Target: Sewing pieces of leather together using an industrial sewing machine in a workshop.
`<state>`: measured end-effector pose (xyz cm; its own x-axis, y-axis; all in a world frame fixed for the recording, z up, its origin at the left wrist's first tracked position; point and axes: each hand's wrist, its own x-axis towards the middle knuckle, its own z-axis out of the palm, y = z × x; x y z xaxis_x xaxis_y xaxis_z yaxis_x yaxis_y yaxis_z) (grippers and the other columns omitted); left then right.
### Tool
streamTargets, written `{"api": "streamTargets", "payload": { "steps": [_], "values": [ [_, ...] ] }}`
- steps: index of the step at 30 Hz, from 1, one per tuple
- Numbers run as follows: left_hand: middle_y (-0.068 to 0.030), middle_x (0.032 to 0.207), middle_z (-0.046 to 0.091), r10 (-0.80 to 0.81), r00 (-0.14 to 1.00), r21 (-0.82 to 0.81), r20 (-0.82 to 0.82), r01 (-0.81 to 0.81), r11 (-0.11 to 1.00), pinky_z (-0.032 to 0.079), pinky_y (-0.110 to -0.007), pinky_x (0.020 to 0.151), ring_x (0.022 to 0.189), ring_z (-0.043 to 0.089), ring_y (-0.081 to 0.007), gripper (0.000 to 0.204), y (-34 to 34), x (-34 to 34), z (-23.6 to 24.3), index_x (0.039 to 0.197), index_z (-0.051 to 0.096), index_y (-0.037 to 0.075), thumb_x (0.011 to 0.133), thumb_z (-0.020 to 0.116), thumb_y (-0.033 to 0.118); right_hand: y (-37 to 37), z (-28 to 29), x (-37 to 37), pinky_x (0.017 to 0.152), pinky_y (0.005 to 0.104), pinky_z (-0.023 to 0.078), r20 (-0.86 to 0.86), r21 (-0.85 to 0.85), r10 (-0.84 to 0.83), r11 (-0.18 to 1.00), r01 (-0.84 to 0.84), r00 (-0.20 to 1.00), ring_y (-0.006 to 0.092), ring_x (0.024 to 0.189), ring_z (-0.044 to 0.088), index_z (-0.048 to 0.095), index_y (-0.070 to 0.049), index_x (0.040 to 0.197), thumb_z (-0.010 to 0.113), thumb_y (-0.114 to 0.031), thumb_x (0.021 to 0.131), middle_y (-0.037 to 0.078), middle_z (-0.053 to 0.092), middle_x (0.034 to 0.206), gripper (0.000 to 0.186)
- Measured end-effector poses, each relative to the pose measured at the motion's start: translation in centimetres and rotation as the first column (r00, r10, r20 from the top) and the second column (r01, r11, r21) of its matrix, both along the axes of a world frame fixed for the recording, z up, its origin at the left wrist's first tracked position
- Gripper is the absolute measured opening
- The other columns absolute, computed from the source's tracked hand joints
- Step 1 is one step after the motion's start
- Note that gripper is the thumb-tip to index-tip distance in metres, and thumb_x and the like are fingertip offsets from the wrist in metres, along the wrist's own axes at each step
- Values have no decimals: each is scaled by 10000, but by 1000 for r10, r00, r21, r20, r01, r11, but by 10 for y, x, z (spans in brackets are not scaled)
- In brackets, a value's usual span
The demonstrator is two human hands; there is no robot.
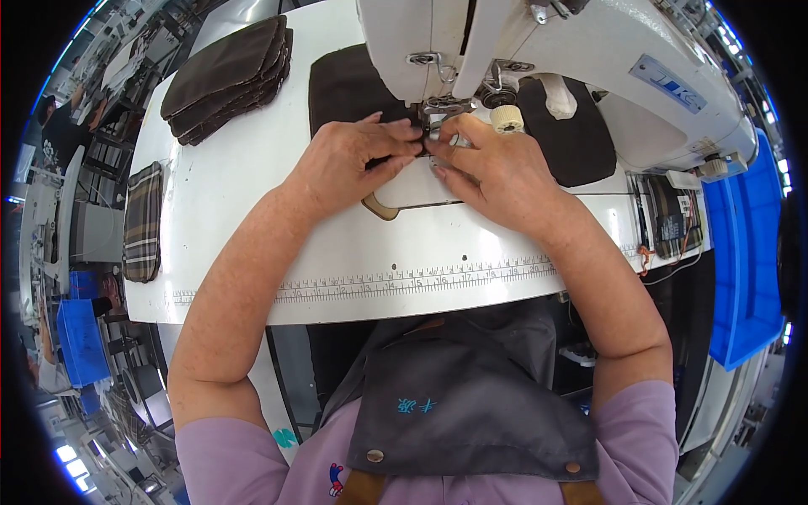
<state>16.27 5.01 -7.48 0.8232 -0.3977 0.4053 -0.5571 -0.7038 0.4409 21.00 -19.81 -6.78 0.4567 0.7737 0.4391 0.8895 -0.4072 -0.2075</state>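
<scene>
My left hand [349, 160] and my right hand [501, 168] meet at the presser foot [448, 105] of a white sewing machine [665, 59]. The fingers of both are drawn together, tips almost touching, and whatever is pinched there is too small and covered to make out. A dark brown fabric panel [341, 88] lies flat on the bed, partly beneath my left hand. Behind my right hand, under the machine's arm, rests another dark brown panel [576, 143]. By my left wrist is a curved tan piece [380, 207], its kind unclear.
Stacked dark brown panels [227, 80] lie at the far left of the white table [227, 227], with a plaid fabric stack [143, 223] nearer. A printed ruler [379, 284] follows the front edge. At the right are a blue bin [745, 252] and a tool pocket [669, 219].
</scene>
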Motion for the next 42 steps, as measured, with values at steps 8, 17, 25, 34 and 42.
{"api": "streamTargets", "payload": {
  "steps": [8, 17, 25, 34, 42],
  "values": [
    [-125, 1193, 766, 117, 991, 100, 70, -124, 987, 541, -444, 1085, 1186, 708, -276, 211, -12, -3, -2, 1144, 779, 44, 969, 697, 129, 1, -5, -4, 713, 420, 564, 76, 42, -43, 998, 40, 996, 277, 830, 691, 777, -74, 1100, 735, -224, 906, 45, 683, 999, 249],
    [-151, 1220, 755, 226, 959, 432, 172, -279, 857, 555, -419, 1006, 1140, 719, -279, 373, -47, -22, 13, 1239, 731, 11, 1068, 532, 276, -2, -10, -3, 683, 415, 561, 94, 96, -58, 994, 49, 994, 275, 790, 688, 781, -100, 1103, 741, -212, 901, 48, 671, 961, 235],
    [-147, 1233, 749, 173, 963, 251, 206, -223, 942, 559, -378, 931, 1140, 718, -273, 284, -26, -22, 5, 1192, 757, 53, 1002, 635, 225, -2, -8, -4, 686, 423, 557, 90, 121, -29, 993, 18, 996, 280, 788, 687, 790, -89, 1031, 743, -209, 901, 57, 667, 968, 184],
    [-207, 1277, 705, 175, 984, -126, -33, -178, 976, 553, -404, 996, 1171, 682, -381, 309, -29, -26, 4, 1213, 713, -33, 1009, 665, 194, -12, -5, -6, 667, 428, 541, 76, 142, 83, 986, -93, 994, 271, 790, 672, 791, -102, 986, 752, -217, 891, 59, 642, 930, 154],
    [-168, 1358, 667, 121, 993, 13, -10, -121, 993, 458, -546, 1126, 1279, 620, -361, 340, -28, -35, 6, 1277, 700, 23, 1015, 668, 238, -14, -1, -12, 688, 419, 503, -33, 57, 144, 988, -142, 989, 257, 791, 653, 794, -119, 974, 768, -273, 862, 51, 603, 861, 192]
  ]
}}
